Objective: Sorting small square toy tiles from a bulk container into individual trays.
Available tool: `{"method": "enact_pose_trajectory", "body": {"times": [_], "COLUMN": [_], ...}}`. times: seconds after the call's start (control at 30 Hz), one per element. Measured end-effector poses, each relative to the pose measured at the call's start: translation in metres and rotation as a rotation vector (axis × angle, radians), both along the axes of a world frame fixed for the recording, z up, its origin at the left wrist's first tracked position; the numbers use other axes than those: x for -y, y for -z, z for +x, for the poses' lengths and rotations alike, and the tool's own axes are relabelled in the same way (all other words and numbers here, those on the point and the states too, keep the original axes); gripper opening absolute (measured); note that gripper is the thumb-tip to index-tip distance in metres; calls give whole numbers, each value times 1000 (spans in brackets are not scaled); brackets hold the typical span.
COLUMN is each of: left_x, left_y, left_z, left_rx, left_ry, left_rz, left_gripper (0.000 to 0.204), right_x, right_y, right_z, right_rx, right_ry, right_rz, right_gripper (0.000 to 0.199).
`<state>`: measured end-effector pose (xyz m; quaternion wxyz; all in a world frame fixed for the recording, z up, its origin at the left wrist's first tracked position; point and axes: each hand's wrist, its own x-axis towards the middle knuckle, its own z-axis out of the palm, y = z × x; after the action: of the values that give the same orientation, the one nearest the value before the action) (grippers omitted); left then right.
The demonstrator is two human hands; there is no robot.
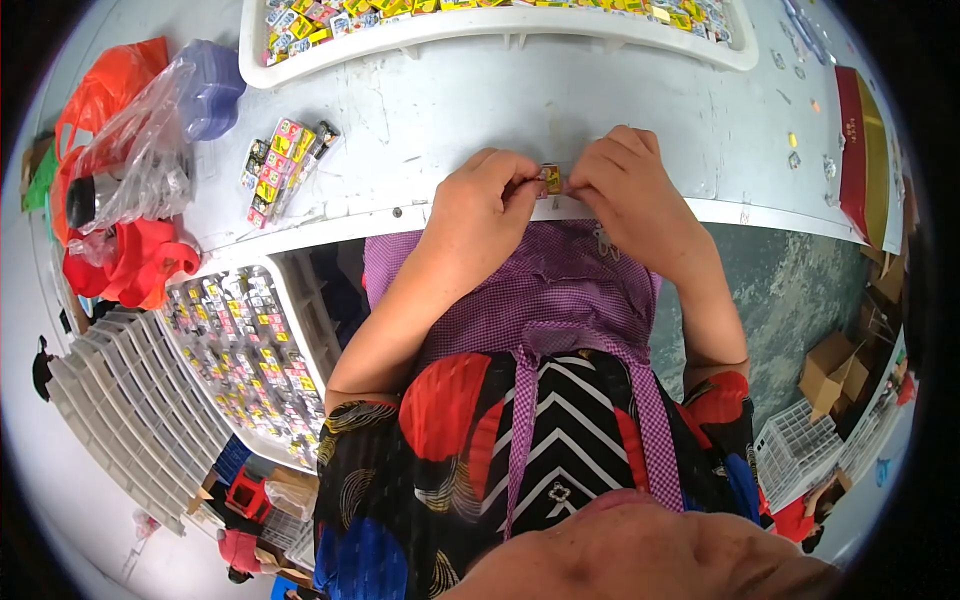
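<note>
A purple checked apron (560, 290) covers the person's lap. Just above it, at the table edge (760, 215), the left hand (480, 205) and right hand (625, 190) meet, fingertips pinched together on a small yellow packet (551, 178) held between them, possibly a wrapped sweet. Farther left lies a bundle of similar packets (285, 165); beyond, a white tray (480, 35) holds many more.
</note>
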<state>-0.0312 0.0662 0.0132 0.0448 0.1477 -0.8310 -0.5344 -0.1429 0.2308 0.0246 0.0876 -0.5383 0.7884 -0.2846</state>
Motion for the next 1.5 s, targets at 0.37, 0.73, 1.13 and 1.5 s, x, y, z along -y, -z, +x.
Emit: {"method": "enact_pose_trajectory", "body": {"times": [0.37,0.73,1.13,1.5], "left_x": [-1,1,4,8], "left_y": [-2,0,-2,-5], "left_z": [-2,0,2,4], "left_rx": [21,32,106,99], "left_ry": [-34,-26,-52,-95], "left_rz": [96,59,139,289], "left_gripper": [9,12,12,12], "right_x": [1,0,-21,-40], "right_y": [17,18,7,13], "right_z": [17,20,14,6], "right_rx": [28,-165,-197,-187], "right_ry": [280,365,337,441], "right_rz": [-68,-102,19,-64], "right_gripper": [15,19,21,28]}}
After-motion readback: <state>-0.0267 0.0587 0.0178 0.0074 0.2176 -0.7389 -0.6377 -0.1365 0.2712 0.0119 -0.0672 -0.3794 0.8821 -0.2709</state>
